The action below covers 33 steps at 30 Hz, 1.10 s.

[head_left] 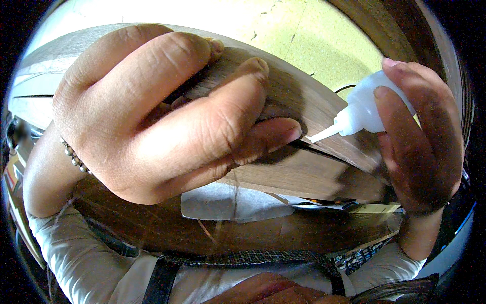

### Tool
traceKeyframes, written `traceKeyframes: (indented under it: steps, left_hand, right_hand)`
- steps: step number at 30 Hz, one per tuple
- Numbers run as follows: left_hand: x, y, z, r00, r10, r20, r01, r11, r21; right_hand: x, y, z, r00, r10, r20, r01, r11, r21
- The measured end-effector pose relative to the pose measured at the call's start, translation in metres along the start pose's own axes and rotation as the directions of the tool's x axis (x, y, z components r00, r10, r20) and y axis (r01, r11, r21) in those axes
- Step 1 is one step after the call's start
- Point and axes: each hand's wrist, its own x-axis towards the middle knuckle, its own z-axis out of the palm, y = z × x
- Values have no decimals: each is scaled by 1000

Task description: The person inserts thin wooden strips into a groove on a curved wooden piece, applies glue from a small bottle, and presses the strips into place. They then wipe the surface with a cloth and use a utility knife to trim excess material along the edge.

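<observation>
My left hand (152, 121) bends over a wood-grain board (286, 76), its curled fingers gripping the piece. One fingertip presses beside a dark narrow gap (329, 158) that runs between this board and a lower wood-grain strip (288, 177). In my right hand (425, 131) is a small white squeeze bottle (368, 104), tilted so that it points left and down. Its thin nozzle (326, 133) ends close to that gap, just right of my left fingertip. Whether the tip touches the wood, I cannot tell. My left fingers hide part of the board.
A pale yellow surface (324, 45) with dark marks lies beyond the board. White paper (233, 202) sits below the lower strip on a dark brown wooden surface (202, 233). A beaded bracelet (73, 156) circles my left wrist.
</observation>
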Motion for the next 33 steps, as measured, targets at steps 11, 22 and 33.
traceKeyframes:
  steps: [11, 22, 33]
  left_hand:
    - [-9, -13, -9, 1000, 8, -6, -8, 1000, 17]
    - [-12, -7, -9, 989, -144, 13, 145, 989, -35]
    - [-2, 11, -5, 998, 41, -46, -39, 998, 59]
  right_hand:
    - [18, -1, -8, 998, -39, -50, 40, 999, 29]
    - [10, 3, -12, 998, -61, -35, 63, 996, 65]
    - [-37, 10, 54, 935, 314, -166, -167, 801, 575]
